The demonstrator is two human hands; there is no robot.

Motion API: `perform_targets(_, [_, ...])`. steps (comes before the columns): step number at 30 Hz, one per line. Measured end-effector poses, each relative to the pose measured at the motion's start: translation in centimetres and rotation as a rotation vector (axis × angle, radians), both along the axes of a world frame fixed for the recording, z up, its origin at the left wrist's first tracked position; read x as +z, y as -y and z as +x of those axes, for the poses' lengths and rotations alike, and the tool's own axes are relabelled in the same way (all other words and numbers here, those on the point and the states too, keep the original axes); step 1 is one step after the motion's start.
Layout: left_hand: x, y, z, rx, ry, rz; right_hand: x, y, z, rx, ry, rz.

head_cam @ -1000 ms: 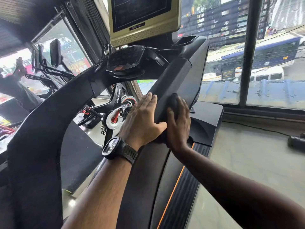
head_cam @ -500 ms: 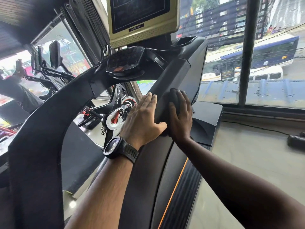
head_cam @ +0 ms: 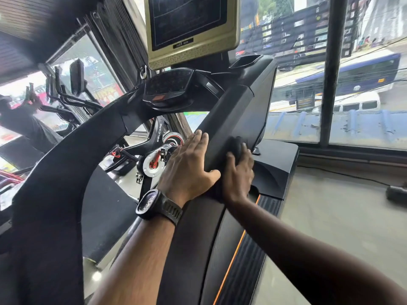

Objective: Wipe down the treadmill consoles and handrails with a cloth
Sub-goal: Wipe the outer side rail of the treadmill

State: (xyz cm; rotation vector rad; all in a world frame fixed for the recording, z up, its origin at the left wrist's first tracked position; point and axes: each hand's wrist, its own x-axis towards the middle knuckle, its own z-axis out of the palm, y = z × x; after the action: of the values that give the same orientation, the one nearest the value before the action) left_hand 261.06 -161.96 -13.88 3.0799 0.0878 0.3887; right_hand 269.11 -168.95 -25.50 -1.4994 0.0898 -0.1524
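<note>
- Wristwatch (head_cam: 159, 207): black, strapped to my left wrist, nearest of all items, over the near end of the treadmill's right handrail (head_cam: 231, 119).
- Orange stripe (head_cam: 234, 256): runs along the treadmill's side rail, below my right forearm and to the right of the handrail base.
- Left hand (head_cam: 189, 166): laid flat on the left face of the right handrail, fingers straight and together, pointing far; thumb lies across the rail's top edge. It grips nothing.
- Right hand (head_cam: 239, 172): just right of the left hand, on the rail's right face, thumbs almost touching. My fingers are curved over the cloth (head_cam: 236, 143) and press it to the rail.
- Cloth: dark, wadded, showing only beyond my right fingertips, in contact with the handrail's right side about halfway up.
- Motor cover (head_cam: 279, 170): black, immediately right of and beyond my right hand.
- Left handrail (head_cam: 66, 164): wide black arm, well apart to the left.
- Exercise bike (head_cam: 158, 157): visible between the two handrails, beyond them.
- Console (head_cam: 169, 89): dark panel joining both rails at the far end.
- Screen (head_cam: 189, 25): gold-framed, mounted above the console, dark.
- Window (head_cam: 363, 128): far right; a blue bus (head_cam: 352, 73) is outside.
</note>
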Motion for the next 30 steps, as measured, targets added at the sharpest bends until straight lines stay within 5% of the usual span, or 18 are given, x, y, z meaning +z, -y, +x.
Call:
perform_targets(4, [-0.1, 0.0, 0.0, -0.002, 0.004, -0.005, 0.0, 0.3, -1.0, 0.014, 0.401, -0.083])
perform_targets(10, [-0.1, -0.2, 0.0, -0.007, 0.002, -0.013, -0.9, 0.8, 1.1, -0.015, 0.019, 0.021])
perform_targets(16, [0.1, -0.1, 0.1, -0.008, -0.053, 0.033, -1.0, 1.7, 1.1, 0.032, 0.505, -0.113])
perform_targets(21, [0.4, -0.4, 0.4, 0.001, -0.091, 0.064, -0.8, 1.1, 2.5, -0.038, 0.129, -0.045])
perform_targets(26, [0.4, -0.8, 1.5, -0.004, -0.051, 0.136, -0.4, 1.4, 1.9, 0.004, 0.587, -0.177])
perform_targets(28, [0.3, -0.6, 1.8, 0.006, -0.057, 0.107, -0.3, 1.6, 3.8, -0.029, 0.513, -0.175])
perform_targets(30, [0.4, -0.5, 2.0, 0.014, -0.067, 0.079, -0.1, 1.5, 4.3, -0.033, 0.221, -0.037])
